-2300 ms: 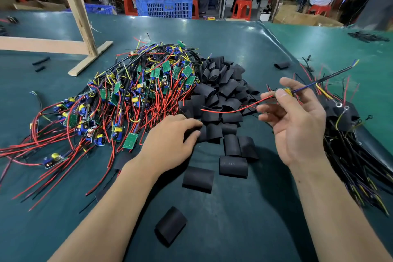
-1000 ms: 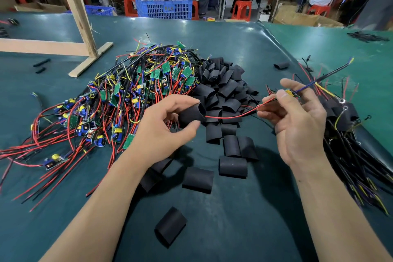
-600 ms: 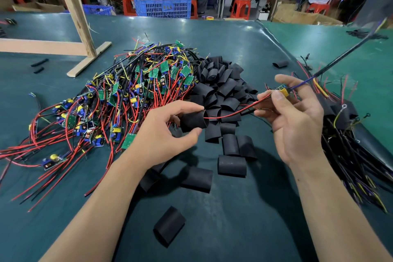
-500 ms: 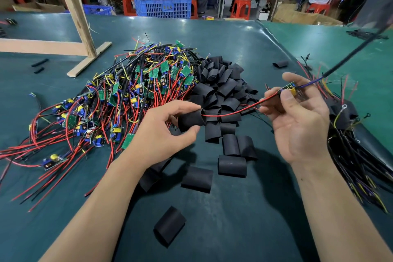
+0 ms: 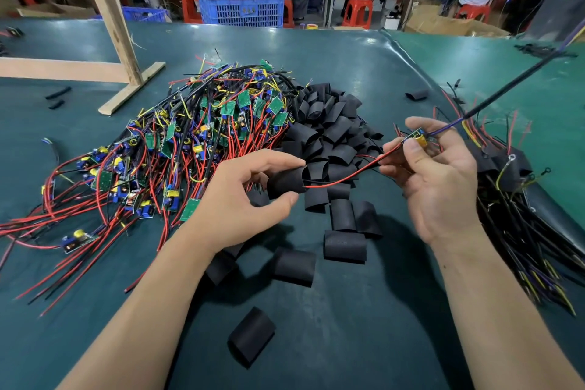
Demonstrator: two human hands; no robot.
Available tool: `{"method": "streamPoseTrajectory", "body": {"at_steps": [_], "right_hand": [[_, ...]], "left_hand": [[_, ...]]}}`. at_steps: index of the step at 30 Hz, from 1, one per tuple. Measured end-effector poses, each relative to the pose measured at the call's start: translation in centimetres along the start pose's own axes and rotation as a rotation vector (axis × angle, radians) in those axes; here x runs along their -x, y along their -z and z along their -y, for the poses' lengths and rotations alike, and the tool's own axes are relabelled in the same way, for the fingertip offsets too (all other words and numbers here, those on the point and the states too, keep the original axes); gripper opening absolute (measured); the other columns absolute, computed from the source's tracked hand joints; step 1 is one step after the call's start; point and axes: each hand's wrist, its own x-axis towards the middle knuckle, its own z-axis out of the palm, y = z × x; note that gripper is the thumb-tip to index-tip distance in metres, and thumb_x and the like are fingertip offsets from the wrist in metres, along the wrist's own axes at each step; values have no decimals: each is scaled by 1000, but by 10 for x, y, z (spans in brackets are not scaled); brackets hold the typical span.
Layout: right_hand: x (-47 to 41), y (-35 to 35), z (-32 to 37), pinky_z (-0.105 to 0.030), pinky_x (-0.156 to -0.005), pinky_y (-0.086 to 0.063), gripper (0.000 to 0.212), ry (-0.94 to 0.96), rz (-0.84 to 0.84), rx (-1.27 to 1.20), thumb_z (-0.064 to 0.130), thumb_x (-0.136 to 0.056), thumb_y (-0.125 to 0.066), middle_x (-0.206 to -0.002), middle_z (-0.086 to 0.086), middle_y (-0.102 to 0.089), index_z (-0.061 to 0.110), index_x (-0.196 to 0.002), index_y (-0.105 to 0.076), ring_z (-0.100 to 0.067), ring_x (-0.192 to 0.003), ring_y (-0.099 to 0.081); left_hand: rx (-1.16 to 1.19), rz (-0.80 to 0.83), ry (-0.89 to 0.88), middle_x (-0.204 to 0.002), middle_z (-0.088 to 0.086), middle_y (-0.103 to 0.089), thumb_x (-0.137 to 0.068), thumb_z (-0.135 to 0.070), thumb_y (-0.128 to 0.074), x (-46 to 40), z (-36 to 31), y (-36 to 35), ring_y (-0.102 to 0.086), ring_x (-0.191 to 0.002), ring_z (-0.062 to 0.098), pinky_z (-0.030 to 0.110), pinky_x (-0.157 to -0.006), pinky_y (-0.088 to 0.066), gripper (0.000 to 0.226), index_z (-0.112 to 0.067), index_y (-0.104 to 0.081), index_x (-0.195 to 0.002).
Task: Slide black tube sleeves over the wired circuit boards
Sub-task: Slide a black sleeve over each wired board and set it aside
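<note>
Matte black tube sleeve [image 5: 286, 182] here, with a bright red wire [image 5: 345, 175] running out of its mouth. Small green circuit board [image 5: 418, 136] carries a yellow component; a purple and black lead [image 5: 506, 90] trails off it. Dark teal table mat [image 5: 348, 342] underneath. Heaped boards [image 5: 190, 142] show green, blue, yellow, red. Blue lattice crate [image 5: 243, 8] behind, orange-red plastic stools [image 5: 357, 11] nearby.

Blue crate [image 5: 243, 6], red stools [image 5: 357, 11] — wooden frame [image 5: 109, 14] on green table [image 5: 348, 60].

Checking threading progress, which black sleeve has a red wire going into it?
The sleeve pinched in the left hand; the rest lie loose on the table.
</note>
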Motion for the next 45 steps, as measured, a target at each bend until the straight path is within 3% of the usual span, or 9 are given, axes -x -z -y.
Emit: {"method": "streamPoseTrajectory", "body": {"at_steps": [10, 15, 21, 24, 28, 31, 36, 40, 45], "right_hand": [[0, 0, 1, -27, -63, -55, 24, 35, -39, 51, -5, -98, -47, -81, -9, -69, 15, -108, -58, -22, -71, -66], [5, -10, -2, -28, -64, -56, 21, 18, 8, 42, -4, -95, -53, -83, -12, -72, 12, -106, -60, -25, -70, -69], [18, -30, -18, -31, -60, -58, 16, -99, 117, 154, 0, -93, -61, -89, -11, -76, 11, -105, -60, -27, -73, -74], [24, -37, -26, -34, -63, -60, 12, -115, 150, 192, 9, -99, -56, -86, -3, -75, 15, -105, -63, -25, -81, -74], [27, -40, -29, -55, -81, -57, 21, -65, 182, 318, 25, -97, -49, -94, -1, -67, 25, -105, -69, -36, -96, -67], [26, -38, -29, -57, -83, -56, 18, -15, 167, 369, 18, -102, -49, -99, -5, -68, 19, -106, -66, -34, -94, -67], [30, -40, -27, -45, -73, -61, 10, -8, 219, 326, 18, -102, -51, -105, -9, -73, 14, -99, -60, -17, -96, -72], [31, -41, -27, -38, -66, -60, 7, 41, 161, 298, 15, -94, -64, -94, -2, -75, 17, -93, -70, -21, -90, -72], [31, -45, -27, -24, -60, -56, 5, -74, 78, 163, 20, -78, -76, -78, -2, -75, 24, -76, -79, -17, -70, -70]], "left_hand": [[-15, 66, 3, -101, -6, -72, -76, -7, -69, 2, -1, 2, -68, -96, 12, 22, -86, -50, 34, -17, -71, -109], [-151, 46, 39, -102, -14, -71, -77, -13, -79, 2, 1, -2, -65, -98, -1, 8, -84, -42, 37, -25, -70, -111], [-369, -36, 50, -106, -9, -63, -81, -29, -78, 2, 6, -5, -57, -107, 9, 32, -103, -40, 40, -28, -67, -120], [-429, -23, 21, -107, -5, -61, -83, -34, -74, 2, 5, -11, -53, -105, 14, 29, -100, -35, 41, -31, -65, -123], [-402, 2, -30, -99, -17, -56, -83, -36, -68, 1, -2, -15, -40, -96, -12, 24, -95, -37, 42, -45, -54, -123], [-343, 15, -21, -103, -14, -61, -84, -30, -74, 2, -3, -15, -48, -101, -9, 22, -98, -39, 41, -31, -63, -123], [-273, 56, 6, -103, -4, -67, -85, -26, -73, 3, -6, -17, -62, -102, 15, 43, -94, -49, 37, -22, -67, -121], [-232, -11, -1, -106, -3, -68, -85, -23, -72, 2, -3, -17, -64, -102, 15, 41, -91, -52, 34, -21, -67, -119], [-207, -55, -26, -108, -7, -68, -85, -24, -71, 2, -2, -22, -63, -104, 14, 37, -91, -52, 33, -21, -67, -118]]}}
